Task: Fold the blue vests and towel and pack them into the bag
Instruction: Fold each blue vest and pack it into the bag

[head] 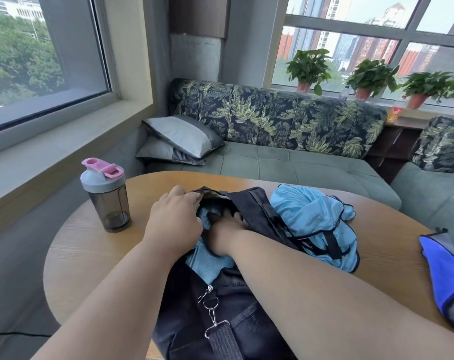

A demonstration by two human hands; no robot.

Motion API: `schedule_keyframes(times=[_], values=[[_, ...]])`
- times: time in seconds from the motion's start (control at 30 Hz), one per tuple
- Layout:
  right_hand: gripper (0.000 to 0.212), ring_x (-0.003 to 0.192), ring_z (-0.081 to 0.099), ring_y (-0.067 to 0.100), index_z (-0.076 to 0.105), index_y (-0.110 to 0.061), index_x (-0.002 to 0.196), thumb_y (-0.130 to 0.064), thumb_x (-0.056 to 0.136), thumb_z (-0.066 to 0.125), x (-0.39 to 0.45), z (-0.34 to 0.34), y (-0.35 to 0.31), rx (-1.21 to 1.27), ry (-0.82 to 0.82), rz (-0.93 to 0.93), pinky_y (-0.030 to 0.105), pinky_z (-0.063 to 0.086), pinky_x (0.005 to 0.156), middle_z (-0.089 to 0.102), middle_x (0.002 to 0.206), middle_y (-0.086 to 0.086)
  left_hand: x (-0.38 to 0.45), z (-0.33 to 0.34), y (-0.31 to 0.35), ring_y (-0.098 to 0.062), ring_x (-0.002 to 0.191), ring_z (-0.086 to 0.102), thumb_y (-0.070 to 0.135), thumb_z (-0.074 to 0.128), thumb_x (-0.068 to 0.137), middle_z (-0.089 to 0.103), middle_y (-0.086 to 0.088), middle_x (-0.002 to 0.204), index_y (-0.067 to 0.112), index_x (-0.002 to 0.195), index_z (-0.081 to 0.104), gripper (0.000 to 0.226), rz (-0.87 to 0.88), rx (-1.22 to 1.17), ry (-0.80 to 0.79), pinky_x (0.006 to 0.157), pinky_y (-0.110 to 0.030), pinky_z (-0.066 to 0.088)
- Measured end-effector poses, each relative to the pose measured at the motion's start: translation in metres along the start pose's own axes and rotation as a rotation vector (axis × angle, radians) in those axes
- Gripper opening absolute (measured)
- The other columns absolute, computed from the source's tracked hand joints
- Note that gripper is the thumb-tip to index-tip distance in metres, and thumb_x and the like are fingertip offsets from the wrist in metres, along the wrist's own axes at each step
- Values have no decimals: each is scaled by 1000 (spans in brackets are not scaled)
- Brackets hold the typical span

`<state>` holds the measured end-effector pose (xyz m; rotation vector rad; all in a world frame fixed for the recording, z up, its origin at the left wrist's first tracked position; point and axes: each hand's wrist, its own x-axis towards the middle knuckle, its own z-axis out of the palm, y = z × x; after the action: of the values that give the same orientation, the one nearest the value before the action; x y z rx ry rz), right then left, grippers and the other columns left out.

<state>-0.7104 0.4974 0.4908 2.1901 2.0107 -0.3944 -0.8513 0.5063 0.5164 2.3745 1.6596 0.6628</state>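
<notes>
The left hand [175, 219] pinched the bag [220, 294] rim open while the right hand [224, 236] pressed a folded blue cloth [207, 261] inside; right of both hands, two vests [316, 224] lay unpacked on the table [90, 255].

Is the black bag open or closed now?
Open. The left hand holds the black bag by its rim, and the right hand reaches inside onto light blue cloth.

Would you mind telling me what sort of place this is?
Probably a lounge or break area high in a city building: a leaf-print sofa, potted plants on the sill, and towers outside the windows.
</notes>
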Motion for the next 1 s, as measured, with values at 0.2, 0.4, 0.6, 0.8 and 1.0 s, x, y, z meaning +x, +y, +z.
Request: schedule_keyframes(times=[0.2, 0.4, 0.6, 0.8, 1.0], values=[[70, 157, 15, 37, 22, -19, 163, -49, 105, 48, -29, -11, 2, 258, 43, 19, 43, 22, 124, 14, 170, 18, -4, -6, 13, -28, 119, 50, 27, 63, 84, 54, 2, 135, 31, 138, 63, 54, -39, 57, 58, 103, -40, 41], [30, 67, 58, 13, 69, -30, 117, -20, 92, 54, -84, -23, 36, 947, 251, -135, 26, 46, 59, 71, 105, 5, -12, -14, 62, -27, 117, 52, 30, 64, 89, 61, 3, 127, 30, 124, 70, 36, 25, -102, 124, 103, -40, 41], [31, 76, 69, 10, 74, -30, 114, -13, 99, 54, -161, -19, 117, 1379, 483, 72, 22, 54, 71, 79, 95, 2, -29, -3, 140, -24, 111, 57, 22, 59, 91, 69, 7, 119, 26, 114, 74, 28, 187, -160, 70, 99, -34, 41], [26, 74, 67, 16, 76, -23, 101, -9, 96, 55, -210, 31, 231, 1474, 644, 431, 31, 51, 73, 78, 92, 7, -44, 35, 218, -23, 123, 54, 27, 57, 93, 66, 3, 128, 26, 129, 69, 38, 286, -100, -138, 106, -36, 44], [25, 84, 70, 19, 75, -24, 100, -14, 100, 52, -227, 90, 279, 1491, 606, 592, 38, 55, 80, 77, 94, 5, -40, 94, 257, -26, 136, 42, 36, 56, 94, 47, 0, 148, 31, 142, 60, 49, 282, 156, -353, 108, -38, 44]])
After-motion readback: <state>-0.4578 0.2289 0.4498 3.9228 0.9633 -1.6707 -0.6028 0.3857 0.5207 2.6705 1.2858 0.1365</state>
